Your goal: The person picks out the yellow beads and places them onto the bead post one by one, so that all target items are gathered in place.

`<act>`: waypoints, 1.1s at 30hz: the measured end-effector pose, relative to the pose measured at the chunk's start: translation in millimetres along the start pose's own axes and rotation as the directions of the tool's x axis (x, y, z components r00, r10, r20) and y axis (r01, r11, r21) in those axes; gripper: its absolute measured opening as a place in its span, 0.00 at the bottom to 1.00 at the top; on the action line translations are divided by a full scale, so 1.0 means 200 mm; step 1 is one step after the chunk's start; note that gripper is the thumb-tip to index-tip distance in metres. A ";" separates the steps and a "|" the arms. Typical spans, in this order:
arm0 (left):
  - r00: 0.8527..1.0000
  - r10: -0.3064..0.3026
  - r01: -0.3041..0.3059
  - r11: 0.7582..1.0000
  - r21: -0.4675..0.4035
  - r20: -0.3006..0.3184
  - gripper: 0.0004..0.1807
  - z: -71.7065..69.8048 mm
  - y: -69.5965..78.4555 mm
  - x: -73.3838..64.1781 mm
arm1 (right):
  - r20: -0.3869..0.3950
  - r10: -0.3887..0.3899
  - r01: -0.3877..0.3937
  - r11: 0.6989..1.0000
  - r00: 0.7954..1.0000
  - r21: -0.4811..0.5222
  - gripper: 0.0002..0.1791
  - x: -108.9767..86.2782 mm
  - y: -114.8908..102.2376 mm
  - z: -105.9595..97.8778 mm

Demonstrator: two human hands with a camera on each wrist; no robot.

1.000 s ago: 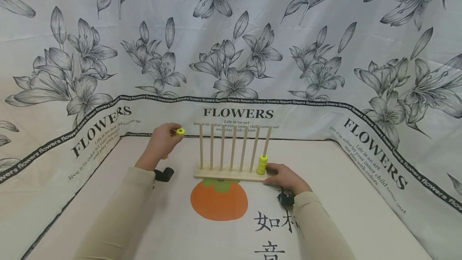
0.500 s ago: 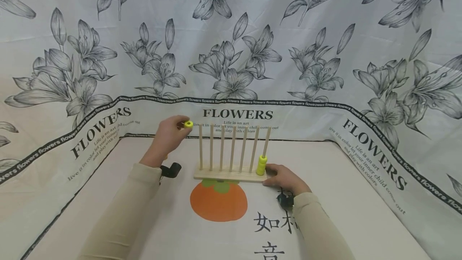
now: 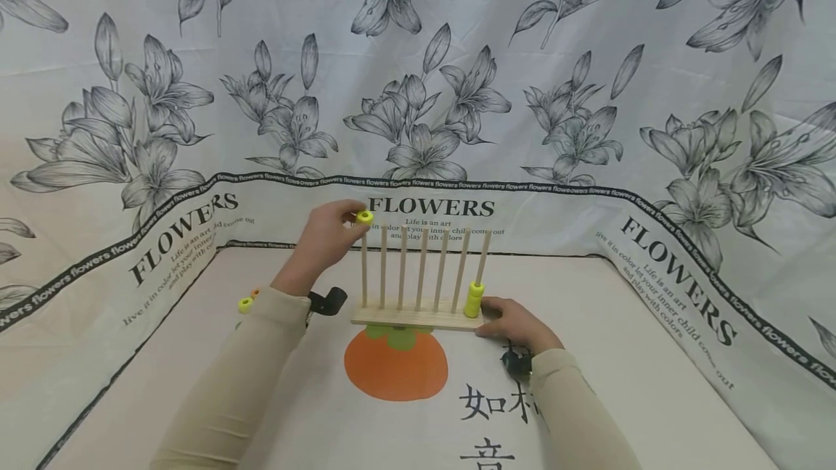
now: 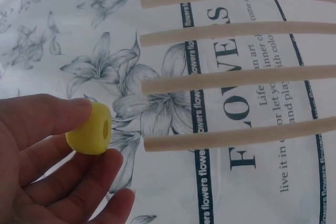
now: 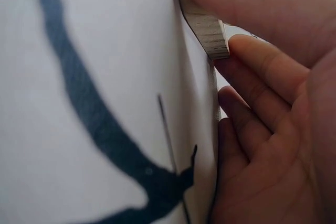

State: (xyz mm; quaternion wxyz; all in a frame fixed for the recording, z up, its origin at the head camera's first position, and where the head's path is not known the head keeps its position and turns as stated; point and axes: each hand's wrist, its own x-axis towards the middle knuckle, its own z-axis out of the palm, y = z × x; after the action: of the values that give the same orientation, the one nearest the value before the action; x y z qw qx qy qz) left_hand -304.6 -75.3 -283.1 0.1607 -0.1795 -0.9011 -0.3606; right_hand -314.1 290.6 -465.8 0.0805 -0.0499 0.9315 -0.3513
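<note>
1. Bead (image 4: 87, 132), yellow, pinched by our left hand (image 3: 329, 235) between thumb and fingers, near the tip of the leftmost peg (image 3: 364, 274) on the wooden rack (image 3: 408, 319).
2. We judge it light, stiff, perhaps slippery; we'd hold its sides, leaving the pierced face uncovered.
3. Head view overlaps bead and peg; left wrist view shows us they're apart.
4. Right wrist view alone reveals our right hand (image 3: 519, 323) pinching the rack's end, index fingertip behind.
</note>
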 end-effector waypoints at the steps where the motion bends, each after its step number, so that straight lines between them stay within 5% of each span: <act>1: 1.000 0.006 -0.006 1.000 -0.002 0.002 0.21 0.00 0.01 0.00 | 0.000 0.002 -0.002 1.000 1.000 0.000 0.46 0.00 0.00 0.00; 33: 0.985 0.071 -0.050 0.990 -0.134 0.157 0.20 0.13 0.26 0.14 | 0.010 0.004 -0.004 1.000 1.000 -0.003 0.45 0.00 0.00 -0.01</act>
State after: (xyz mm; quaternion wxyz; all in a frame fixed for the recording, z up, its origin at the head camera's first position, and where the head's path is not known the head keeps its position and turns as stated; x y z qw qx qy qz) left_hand -309.8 -16.8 -258.7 0.0860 -0.2456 -0.8800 -0.3975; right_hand -313.8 291.3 -464.5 0.0856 -0.0500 0.9317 -0.3494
